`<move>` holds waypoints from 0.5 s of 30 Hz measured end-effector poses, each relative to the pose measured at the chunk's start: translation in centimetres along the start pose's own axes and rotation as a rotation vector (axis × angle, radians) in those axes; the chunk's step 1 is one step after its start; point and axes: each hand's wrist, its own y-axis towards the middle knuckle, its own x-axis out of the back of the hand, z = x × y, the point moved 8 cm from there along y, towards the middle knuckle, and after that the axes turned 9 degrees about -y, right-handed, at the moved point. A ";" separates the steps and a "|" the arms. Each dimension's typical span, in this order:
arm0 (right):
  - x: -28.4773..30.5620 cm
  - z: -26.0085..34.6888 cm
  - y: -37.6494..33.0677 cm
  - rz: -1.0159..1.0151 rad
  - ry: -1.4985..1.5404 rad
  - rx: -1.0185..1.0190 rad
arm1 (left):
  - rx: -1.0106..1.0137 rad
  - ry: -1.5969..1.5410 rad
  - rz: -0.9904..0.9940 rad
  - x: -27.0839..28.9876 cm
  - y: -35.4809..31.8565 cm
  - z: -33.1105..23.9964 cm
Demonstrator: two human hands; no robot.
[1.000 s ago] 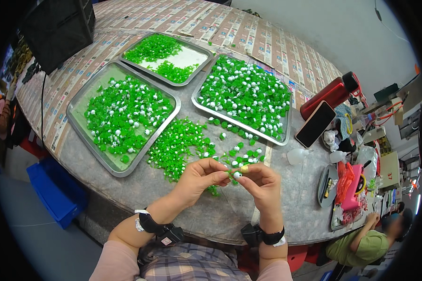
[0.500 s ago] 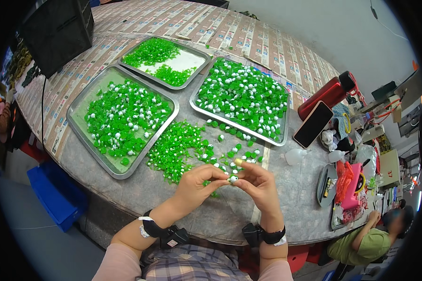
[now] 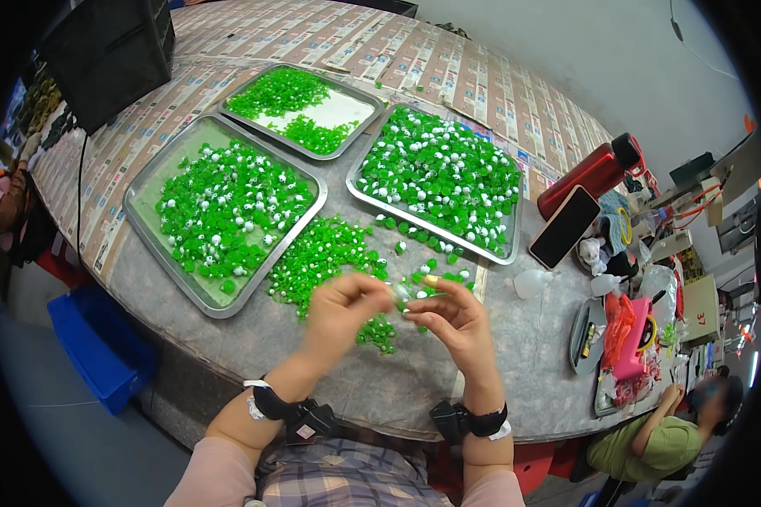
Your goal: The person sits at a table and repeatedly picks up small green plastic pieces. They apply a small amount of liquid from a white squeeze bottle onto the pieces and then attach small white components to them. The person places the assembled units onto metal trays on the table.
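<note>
Head view, and both hands meet low in the centre of the frame: the left hand (image 3: 340, 306) and the right hand (image 3: 455, 323) pinch a small pale piece (image 3: 404, 292) between their fingertips, just above the loose pile of green beads (image 3: 325, 253) on the table (image 3: 380, 380). The piece is tiny and blurred, so I cannot tell its shape.

Risk, as I judge it: that pinch is fingertip-only, so a slip would drop the piece straight into the loose green scatter, where it would be hard to find. The left wrist hangs close to the pile too, and a careless sweep could push beads toward the near table edge and over it.

Surface now: a round grey table, its far half covered in printed paper. Three metal trays sit across the upper middle, the left tray (image 3: 140, 221) full of green and white beads, the far tray (image 3: 347, 110) half bare, the right tray (image 3: 507, 245) packed dense. At the right, a red flask (image 3: 585, 176), a dark phone (image 3: 564, 226), and pink clutter. A blue crate (image 3: 93, 338) sits lower left on the floor, and another person in green (image 3: 643, 444) sits lower right.
</note>
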 end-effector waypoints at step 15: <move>-2.9 1.0 -1.5 0.312 -0.932 0.169 | 0.231 -0.369 0.002 1.4 0.4 1.8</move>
